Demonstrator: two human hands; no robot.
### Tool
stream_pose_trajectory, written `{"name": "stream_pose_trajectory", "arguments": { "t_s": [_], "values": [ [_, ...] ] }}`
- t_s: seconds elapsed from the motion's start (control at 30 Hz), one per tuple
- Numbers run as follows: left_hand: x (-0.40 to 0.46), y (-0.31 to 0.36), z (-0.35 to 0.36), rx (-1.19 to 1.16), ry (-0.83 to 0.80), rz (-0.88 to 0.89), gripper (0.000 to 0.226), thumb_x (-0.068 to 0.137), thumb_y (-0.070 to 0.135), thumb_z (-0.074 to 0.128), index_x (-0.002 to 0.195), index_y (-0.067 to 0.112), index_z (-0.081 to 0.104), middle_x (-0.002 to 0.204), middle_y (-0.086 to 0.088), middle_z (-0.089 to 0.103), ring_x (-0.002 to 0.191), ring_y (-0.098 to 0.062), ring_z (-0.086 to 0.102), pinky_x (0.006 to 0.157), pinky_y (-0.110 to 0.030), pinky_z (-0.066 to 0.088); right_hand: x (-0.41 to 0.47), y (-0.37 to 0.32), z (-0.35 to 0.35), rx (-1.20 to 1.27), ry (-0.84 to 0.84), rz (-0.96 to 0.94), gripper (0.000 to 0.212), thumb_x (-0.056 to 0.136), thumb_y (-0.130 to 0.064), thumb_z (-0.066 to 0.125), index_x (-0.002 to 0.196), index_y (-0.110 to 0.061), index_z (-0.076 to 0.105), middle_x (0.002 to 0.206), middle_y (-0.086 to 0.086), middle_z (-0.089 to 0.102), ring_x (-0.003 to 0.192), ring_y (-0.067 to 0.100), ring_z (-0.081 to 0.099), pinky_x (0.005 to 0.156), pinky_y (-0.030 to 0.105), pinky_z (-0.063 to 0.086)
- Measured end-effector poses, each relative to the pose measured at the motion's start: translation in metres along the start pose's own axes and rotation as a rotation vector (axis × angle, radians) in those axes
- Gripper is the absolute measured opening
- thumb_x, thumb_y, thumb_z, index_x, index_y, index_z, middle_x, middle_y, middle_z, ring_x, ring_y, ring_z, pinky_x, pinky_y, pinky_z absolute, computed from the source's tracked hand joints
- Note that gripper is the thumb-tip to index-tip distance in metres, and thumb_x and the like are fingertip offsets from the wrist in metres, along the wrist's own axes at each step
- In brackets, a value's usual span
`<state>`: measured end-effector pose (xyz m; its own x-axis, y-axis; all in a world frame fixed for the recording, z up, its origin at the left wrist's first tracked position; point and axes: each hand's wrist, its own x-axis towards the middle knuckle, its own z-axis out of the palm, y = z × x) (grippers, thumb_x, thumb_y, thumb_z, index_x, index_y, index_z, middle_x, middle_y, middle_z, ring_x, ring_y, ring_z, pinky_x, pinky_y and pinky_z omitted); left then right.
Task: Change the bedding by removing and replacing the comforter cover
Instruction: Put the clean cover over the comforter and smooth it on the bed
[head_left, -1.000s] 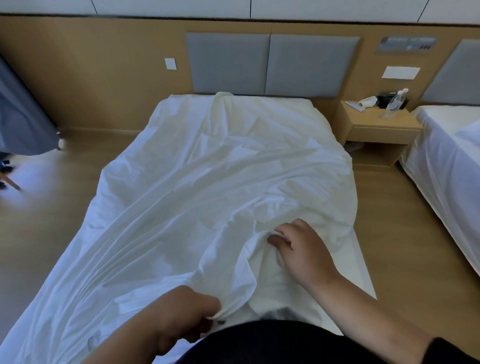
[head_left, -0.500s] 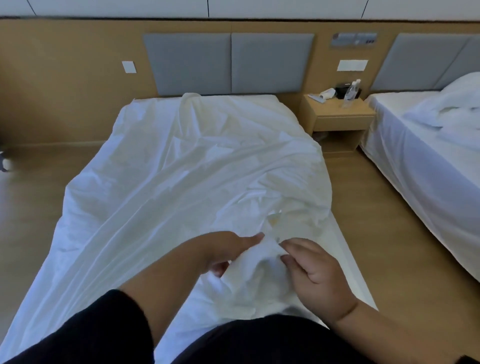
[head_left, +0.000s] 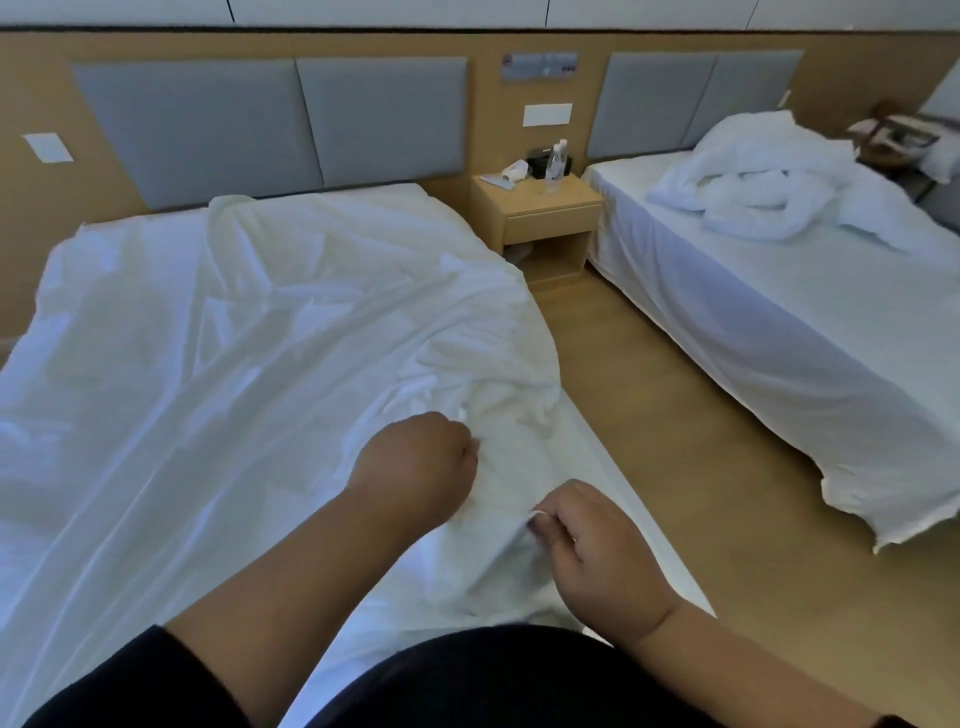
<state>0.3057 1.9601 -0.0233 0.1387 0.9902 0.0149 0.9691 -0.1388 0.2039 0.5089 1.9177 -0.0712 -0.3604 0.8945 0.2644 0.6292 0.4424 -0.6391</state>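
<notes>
A white comforter cover (head_left: 249, 332) lies spread and wrinkled over the near bed (head_left: 618, 488), its near right corner bunched up in front of me. My left hand (head_left: 421, 467) is curled into a fist on that bunched fabric and grips a fold of it. Just to the right and closer to me, my right hand (head_left: 592, 540) pinches the cover's edge between thumb and fingers. A crumpled white comforter (head_left: 769, 182) sits heaped on the second bed at the right.
A wooden nightstand (head_left: 540, 208) with a water bottle (head_left: 555, 161) stands between the beds. The second bed (head_left: 779, 322) fills the right side. A strip of wooden floor (head_left: 675, 415) runs between them. Grey headboard panels (head_left: 291, 119) line the back wall.
My view has swung to the right, bringing the second bed in. My left hand moved up from near my body to the bunched corner, and both hands now hold fabric there.
</notes>
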Motion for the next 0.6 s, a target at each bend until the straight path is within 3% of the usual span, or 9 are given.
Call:
{"name": "stream_pose_trajectory", "arguments": {
  "t_s": [0.07, 0.1, 0.17, 0.23, 0.3, 0.43, 0.53, 0.6],
  "values": [
    [-0.015, 0.001, -0.011, -0.286, 0.198, 0.153, 0.037, 0.102, 0.031, 0.042, 0.068, 0.017, 0.045, 0.069, 0.005, 0.046, 0.064, -0.013, 0.044, 0.06, -0.027, 0.034, 0.003, 0.005, -0.001, 0.033, -0.138, 0.065, 0.011, 0.1, -0.025, 0.048, 0.091, -0.025, 0.056, 0.077, -0.007, 0.06, 0.071, 0.011, 0.056, 0.067, 0.033, 0.047],
    [-0.025, 0.002, -0.017, -0.47, 0.223, 0.195, 0.031, 0.1, 0.031, 0.046, 0.071, 0.019, 0.048, 0.069, 0.007, 0.047, 0.066, -0.013, 0.044, 0.06, -0.022, 0.034, 0.006, 0.007, -0.001, 0.05, -0.233, 0.081, 0.011, 0.1, -0.027, 0.047, 0.092, -0.035, 0.05, 0.076, -0.009, 0.06, 0.072, 0.009, 0.057, 0.065, 0.031, 0.046],
    [-0.047, 0.005, -0.023, -0.749, 0.11, 0.212, 0.024, 0.097, 0.035, 0.048, 0.074, 0.031, 0.049, 0.072, 0.012, 0.048, 0.069, -0.009, 0.047, 0.063, -0.014, 0.036, 0.015, 0.006, 0.001, 0.079, -0.38, 0.053, 0.016, 0.098, -0.031, 0.046, 0.09, -0.046, 0.045, 0.078, -0.019, 0.06, 0.078, -0.001, 0.057, 0.067, 0.026, 0.044],
    [-0.067, 0.008, -0.018, -0.789, -0.01, 0.235, 0.021, 0.096, 0.042, 0.046, 0.078, 0.033, 0.049, 0.076, 0.012, 0.051, 0.072, -0.007, 0.049, 0.066, -0.012, 0.037, 0.026, 0.005, 0.005, 0.124, -0.46, -0.03, 0.014, 0.096, -0.036, 0.048, 0.092, -0.049, 0.051, 0.087, -0.031, 0.059, 0.087, -0.009, 0.057, 0.074, 0.014, 0.042],
    [-0.081, 0.008, -0.009, -0.827, -0.029, 0.212, 0.019, 0.094, 0.046, 0.044, 0.078, 0.036, 0.049, 0.077, 0.013, 0.051, 0.072, -0.006, 0.048, 0.067, -0.012, 0.037, 0.036, 0.005, 0.011, 0.13, -0.49, -0.072, 0.016, 0.094, -0.033, 0.056, 0.101, -0.047, 0.06, 0.1, -0.026, 0.063, 0.096, -0.004, 0.058, 0.081, 0.015, 0.044],
    [-0.096, -0.001, 0.007, -1.111, -0.02, -0.138, 0.024, 0.087, 0.053, 0.052, 0.076, 0.032, 0.058, 0.071, 0.012, 0.05, 0.067, -0.005, 0.045, 0.064, -0.016, 0.038, 0.055, 0.015, 0.026, 0.011, -0.448, -0.15, 0.017, 0.098, -0.025, 0.057, 0.108, -0.024, 0.07, 0.117, -0.007, 0.064, 0.112, 0.01, 0.055, 0.094, 0.028, 0.045],
    [-0.099, -0.012, 0.023, -1.503, -0.07, -0.587, 0.016, 0.093, 0.022, 0.058, 0.096, 0.015, 0.072, 0.091, -0.009, 0.072, 0.08, -0.032, 0.065, 0.073, -0.038, 0.047, 0.062, 0.013, 0.031, 0.088, -0.496, -0.087, 0.011, 0.101, -0.023, 0.05, 0.1, -0.026, 0.061, 0.106, -0.01, 0.06, 0.099, 0.003, 0.053, 0.088, 0.027, 0.044],
    [-0.104, -0.018, 0.036, -1.387, -0.092, -0.731, 0.028, 0.083, 0.006, 0.06, 0.107, 0.019, 0.07, 0.1, -0.004, 0.074, 0.085, -0.033, 0.07, 0.075, -0.04, 0.051, 0.066, 0.015, 0.034, 0.064, -0.537, -0.018, 0.016, 0.103, -0.027, 0.046, 0.087, -0.026, 0.048, 0.089, -0.009, 0.058, 0.083, 0.007, 0.054, 0.076, 0.031, 0.045]
  ]
}}
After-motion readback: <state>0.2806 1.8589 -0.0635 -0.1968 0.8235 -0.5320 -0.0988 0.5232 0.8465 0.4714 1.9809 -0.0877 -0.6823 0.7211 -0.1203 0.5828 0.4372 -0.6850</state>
